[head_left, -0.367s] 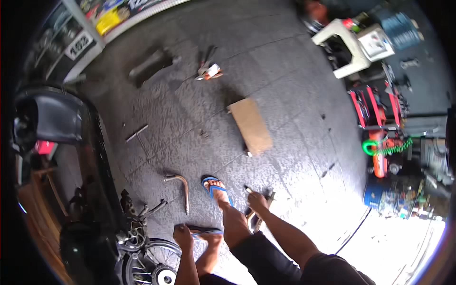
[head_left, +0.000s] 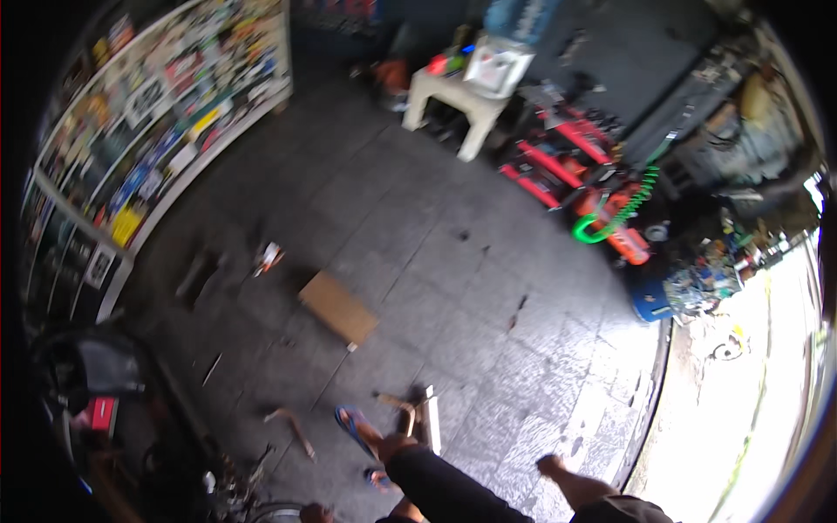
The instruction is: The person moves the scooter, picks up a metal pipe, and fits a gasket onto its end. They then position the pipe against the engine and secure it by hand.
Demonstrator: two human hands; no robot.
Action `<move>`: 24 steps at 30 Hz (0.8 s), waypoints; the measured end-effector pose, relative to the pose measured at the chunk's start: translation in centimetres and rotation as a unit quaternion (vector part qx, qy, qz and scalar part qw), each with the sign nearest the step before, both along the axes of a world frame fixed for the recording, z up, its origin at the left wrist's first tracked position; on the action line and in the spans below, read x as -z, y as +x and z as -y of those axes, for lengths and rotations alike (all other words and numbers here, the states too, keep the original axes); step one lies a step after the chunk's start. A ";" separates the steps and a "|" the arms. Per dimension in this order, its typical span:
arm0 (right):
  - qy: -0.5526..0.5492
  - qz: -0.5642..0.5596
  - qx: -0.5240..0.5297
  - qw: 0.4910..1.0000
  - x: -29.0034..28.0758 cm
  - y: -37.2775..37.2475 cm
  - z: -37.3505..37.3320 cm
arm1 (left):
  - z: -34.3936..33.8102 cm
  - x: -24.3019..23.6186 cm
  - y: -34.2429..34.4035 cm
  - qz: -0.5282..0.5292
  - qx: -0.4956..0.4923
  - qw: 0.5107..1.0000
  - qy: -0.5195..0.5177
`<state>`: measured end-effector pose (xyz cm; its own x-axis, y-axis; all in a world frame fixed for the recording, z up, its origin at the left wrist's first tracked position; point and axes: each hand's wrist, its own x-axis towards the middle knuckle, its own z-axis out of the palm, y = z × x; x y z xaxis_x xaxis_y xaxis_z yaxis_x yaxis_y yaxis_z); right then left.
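Note:
My right hand [head_left: 551,466] hangs right of my leg with fingers curled; anything inside is too small to make out. My left hand [head_left: 316,513] shows only partly at the lower edge beside the motorcycle [head_left: 244,484], fingers unclear. My feet wear blue flip-flops [head_left: 349,420]. Right of them lie a silvery metal piece [head_left: 431,417] and a bent pipe [head_left: 394,401]; left lies a copper-coloured bent pipe [head_left: 296,429]. A flat cardboard piece [head_left: 338,309] lies farther forward.
A glass display case [head_left: 174,113] lines the left. A white stool [head_left: 453,100] with items, a red tool rack [head_left: 558,157], an orange machine with green coiled hose [head_left: 623,240] and a blue drum [head_left: 649,301] line the back and right, beside a bright doorway [head_left: 724,410].
My view has swung up and rightward, showing more of the room. My right hand has moved right, away from the metal pieces, and my left hand has dropped to the frame's edge.

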<state>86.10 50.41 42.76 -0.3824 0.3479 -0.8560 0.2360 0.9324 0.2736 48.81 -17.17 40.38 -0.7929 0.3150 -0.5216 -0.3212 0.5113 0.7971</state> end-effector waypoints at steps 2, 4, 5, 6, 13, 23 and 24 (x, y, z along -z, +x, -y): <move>-0.053 -0.013 0.192 0.980 -1.6 0.3 2.5 | -0.1 -3.9 4.1 0.160 -0.230 0.959 0.048; -0.062 -0.122 0.332 0.933 -6.7 -1.1 3.3 | -0.9 -7.5 4.9 0.411 -0.423 0.790 0.169; -0.063 -0.108 0.399 0.909 -9.1 -3.1 2.6 | -3.1 -8.0 5.0 0.396 -0.404 0.814 0.134; -0.065 -0.090 0.459 0.882 -12.3 -6.0 1.0 | -5.6 -8.6 4.6 0.373 -0.380 0.840 0.107; -0.044 -0.174 0.364 0.914 -6.1 -7.1 -29.5 | -43.0 -9.3 -3.5 0.278 -0.174 0.942 0.075; -0.077 -0.573 0.410 0.706 -27.3 -38.4 -65.5 | -87.4 -21.6 -12.8 0.207 0.017 0.973 0.099; -0.086 -0.586 0.435 0.679 -29.6 -39.4 -67.0 | -90.2 -22.4 -13.4 0.204 0.037 0.972 0.110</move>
